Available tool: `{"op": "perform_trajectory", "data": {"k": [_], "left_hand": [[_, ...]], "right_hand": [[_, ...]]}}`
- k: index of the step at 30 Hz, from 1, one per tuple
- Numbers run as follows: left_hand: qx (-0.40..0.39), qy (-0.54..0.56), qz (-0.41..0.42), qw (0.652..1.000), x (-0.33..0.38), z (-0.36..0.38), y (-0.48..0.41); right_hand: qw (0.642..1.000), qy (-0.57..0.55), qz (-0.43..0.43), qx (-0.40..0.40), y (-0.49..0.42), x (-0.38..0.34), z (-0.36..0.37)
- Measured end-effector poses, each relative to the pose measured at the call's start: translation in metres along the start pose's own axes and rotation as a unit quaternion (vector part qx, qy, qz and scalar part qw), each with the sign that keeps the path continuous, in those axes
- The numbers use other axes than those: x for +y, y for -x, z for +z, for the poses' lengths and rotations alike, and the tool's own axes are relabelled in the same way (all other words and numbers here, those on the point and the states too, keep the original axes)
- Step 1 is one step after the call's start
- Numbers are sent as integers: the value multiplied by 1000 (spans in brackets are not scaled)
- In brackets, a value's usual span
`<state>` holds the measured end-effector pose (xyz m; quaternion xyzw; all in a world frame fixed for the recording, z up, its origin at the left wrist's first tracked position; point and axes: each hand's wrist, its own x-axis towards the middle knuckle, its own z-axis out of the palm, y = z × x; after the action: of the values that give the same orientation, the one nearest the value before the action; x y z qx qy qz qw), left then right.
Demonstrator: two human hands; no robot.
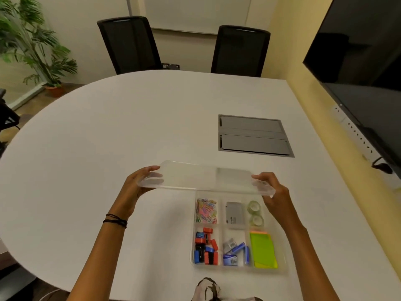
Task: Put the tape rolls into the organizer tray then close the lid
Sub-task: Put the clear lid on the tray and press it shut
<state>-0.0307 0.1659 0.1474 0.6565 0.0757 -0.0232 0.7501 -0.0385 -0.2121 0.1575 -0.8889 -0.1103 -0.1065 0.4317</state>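
Observation:
A clear plastic lid (204, 178) hangs flat in the air above the far edge of the organizer tray (282, 250). My left hand (138, 187) grips the lid's left end and my right hand (273, 192) grips its right end. The clear tray sits on the white table near the front, divided into six compartments. Two clear tape rolls (255, 212) lie in the far right compartment, one behind the other. The lid hides the tray's far rim.
The other compartments hold coloured paper clips (206, 210), a grey box (234, 213), sharpeners (205, 246), staple boxes (235, 253) and green sticky notes (262, 250). A grey cable hatch (253, 135) is set in the table behind. Two black chairs stand at the far side.

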Motion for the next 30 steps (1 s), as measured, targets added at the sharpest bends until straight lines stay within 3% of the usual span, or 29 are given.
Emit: {"op": "perform_trajectory", "data": {"k": [6, 12, 17, 23, 30], "left_hand": [[35, -63, 38, 997, 5, 46, -1], [11, -282, 104, 954, -18, 83, -5], [17, -391, 101, 915, -42, 97, -7], [4, -375, 20, 927, -68, 108, 0], [4, -379, -67, 923, -99, 107, -2]], "right_hand": [[989, -17, -11, 145, -2, 15, -20], [966, 67, 34, 249, 4, 37, -31], [953, 152, 96, 242, 23, 58, -33], [944, 185, 189, 200, 27, 78, -25], [950, 161, 227, 145, 25, 100, -5]]}}
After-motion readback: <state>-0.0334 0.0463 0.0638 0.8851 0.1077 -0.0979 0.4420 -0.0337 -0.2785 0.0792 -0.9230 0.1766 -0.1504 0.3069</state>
